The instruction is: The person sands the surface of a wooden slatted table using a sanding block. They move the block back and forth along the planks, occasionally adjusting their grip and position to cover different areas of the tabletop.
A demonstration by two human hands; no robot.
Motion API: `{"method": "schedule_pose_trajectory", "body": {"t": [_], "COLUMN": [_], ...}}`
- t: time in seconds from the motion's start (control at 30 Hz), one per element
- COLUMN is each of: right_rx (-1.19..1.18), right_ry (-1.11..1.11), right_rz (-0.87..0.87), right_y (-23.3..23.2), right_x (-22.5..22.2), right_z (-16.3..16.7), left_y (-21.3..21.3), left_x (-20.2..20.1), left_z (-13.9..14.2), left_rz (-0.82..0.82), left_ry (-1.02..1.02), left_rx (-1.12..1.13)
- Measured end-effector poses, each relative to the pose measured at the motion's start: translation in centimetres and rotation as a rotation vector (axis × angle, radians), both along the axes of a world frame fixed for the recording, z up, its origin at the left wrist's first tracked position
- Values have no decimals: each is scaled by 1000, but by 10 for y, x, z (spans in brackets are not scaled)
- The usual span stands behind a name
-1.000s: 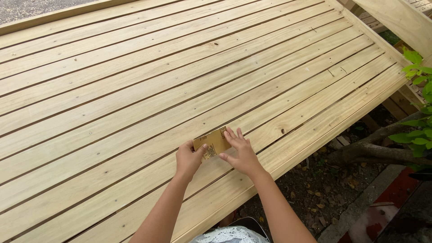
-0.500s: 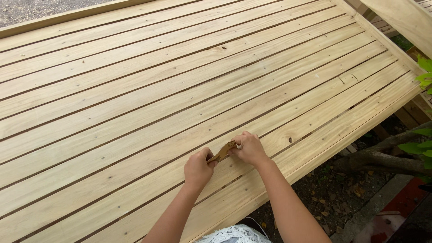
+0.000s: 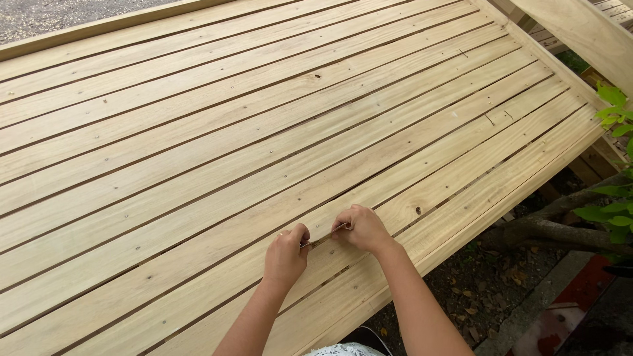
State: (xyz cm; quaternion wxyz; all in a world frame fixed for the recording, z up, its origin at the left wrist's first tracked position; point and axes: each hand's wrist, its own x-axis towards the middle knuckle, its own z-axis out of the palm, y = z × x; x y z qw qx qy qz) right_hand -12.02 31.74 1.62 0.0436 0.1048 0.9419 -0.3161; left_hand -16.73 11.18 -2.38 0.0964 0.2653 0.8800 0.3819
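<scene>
1. A thin flat piece (image 3: 323,235), seen edge-on as a pale strip, is pinched between the left hand (image 3: 287,254) and the right hand (image 3: 361,228). Both hands are closed on its two ends, and it is held on edge along a gap between two boards of the wooden deck (image 3: 198,165).
2. The step in hand is judged to be working the piece in that gap. For the next move, the piece must be kept in line with the gap and both pinches held evenly, so that it is not bent.
3. Most of the piece is covered by the fingers; its material and its lower edge cannot be made out, and it cannot be told if it is already inside the gap.
4. Right of the grip and lower, bare ground with dry leaves (image 3: 488,296) is seen.
5. Farther right, green leaves (image 3: 613,112) are cut off by the frame.
6. Beyond the grip, gravel (image 3: 59,13) is partly seen.
</scene>
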Motion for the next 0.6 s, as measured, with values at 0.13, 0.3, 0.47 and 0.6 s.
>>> {"method": "schedule_pose_trajectory", "body": {"t": [0.13, 0.3, 0.47, 0.6], "right_rx": [-40, 1, -23, -57], "right_ry": [36, 155, 70, 240], "right_rz": [108, 134, -23, 182], "right_y": [-1, 20, 22, 14], "right_x": [-4, -1, 0, -6], "right_z": [-8, -10, -5, -10], "left_y": [-11, 10, 27, 2], "left_x": [1, 3, -1, -2], "left_z": [-1, -3, 9, 16], "left_rz": [21, 84, 124, 199], "left_ry": [-44, -5, -50, -103], "left_rx": [-32, 11, 64, 16]}}
